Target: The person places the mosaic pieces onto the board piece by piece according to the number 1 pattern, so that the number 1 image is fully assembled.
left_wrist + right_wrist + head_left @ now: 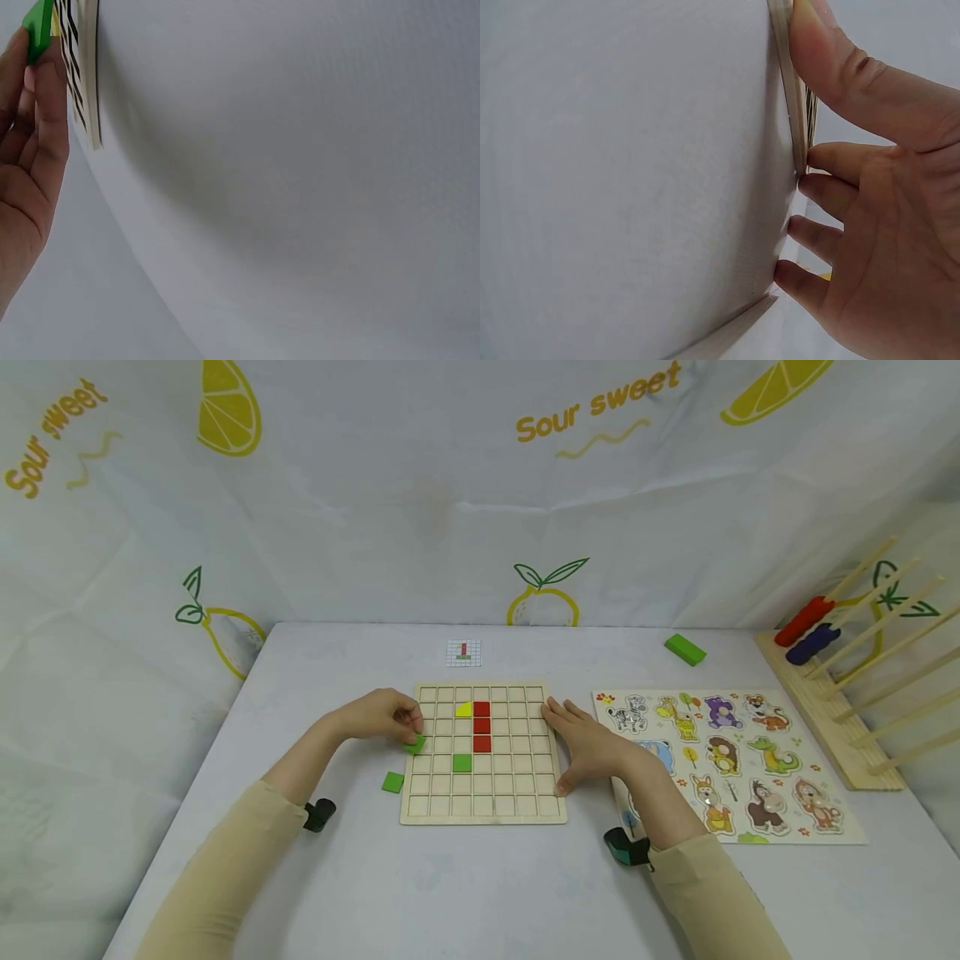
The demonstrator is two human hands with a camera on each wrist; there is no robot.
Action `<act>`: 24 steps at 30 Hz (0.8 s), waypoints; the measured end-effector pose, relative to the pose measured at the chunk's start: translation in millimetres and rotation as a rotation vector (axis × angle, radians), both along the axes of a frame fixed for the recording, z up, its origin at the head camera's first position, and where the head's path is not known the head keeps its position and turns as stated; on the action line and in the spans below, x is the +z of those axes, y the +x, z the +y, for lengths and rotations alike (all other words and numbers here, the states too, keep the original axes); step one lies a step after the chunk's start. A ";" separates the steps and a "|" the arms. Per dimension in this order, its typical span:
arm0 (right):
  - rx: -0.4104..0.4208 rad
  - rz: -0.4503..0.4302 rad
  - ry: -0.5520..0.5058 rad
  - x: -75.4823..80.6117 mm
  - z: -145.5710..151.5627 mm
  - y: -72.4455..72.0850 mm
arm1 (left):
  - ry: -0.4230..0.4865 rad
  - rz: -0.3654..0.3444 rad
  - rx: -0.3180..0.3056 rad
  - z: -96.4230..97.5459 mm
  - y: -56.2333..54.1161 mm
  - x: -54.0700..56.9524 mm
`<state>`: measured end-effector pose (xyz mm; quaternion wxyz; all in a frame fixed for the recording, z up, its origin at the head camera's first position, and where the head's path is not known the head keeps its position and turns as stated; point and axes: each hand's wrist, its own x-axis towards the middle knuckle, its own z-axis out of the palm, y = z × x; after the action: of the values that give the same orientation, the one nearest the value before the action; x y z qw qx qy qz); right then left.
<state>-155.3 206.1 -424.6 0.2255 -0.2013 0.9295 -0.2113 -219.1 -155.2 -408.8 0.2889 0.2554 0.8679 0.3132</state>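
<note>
Pinched between the thumb and fingers of my left hand (379, 717) is a green square tile (414, 744), held at the left edge of a wooden grid board (442, 807). The left wrist view shows the same green tile (37, 31) at the fingertips. My right hand (592, 745) rests along the board's right edge, fingers spread and thumb touching near its lower part. On the board sit a yellow rounded piece (464, 709), a column of red squares (482, 727) and one green square (462, 763). Another green tile (392, 782) lies left of the board.
A small pattern card (463, 652) lies behind the board. To the right is an animal puzzle board (738, 777), partly under the right forearm. A green block (685, 649) lies at the back. A wooden rack with rods (840, 718) carries red and blue pieces.
</note>
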 end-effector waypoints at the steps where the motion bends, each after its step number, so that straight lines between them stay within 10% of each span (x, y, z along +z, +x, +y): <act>1: -0.001 -0.001 0.001 0.0 0.0 0.1 | -0.002 0.008 -0.004 3.3 1.3 1.5; 24: -0.013 -0.011 0.006 1.4 -1.8 0.1 | 0.091 0.114 0.019 75.9 24.8 -5.5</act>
<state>-155.2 204.4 -423.3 0.2301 -0.1935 0.9301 -0.2109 -194.3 -79.4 -414.2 0.2240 0.2772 0.8702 0.3401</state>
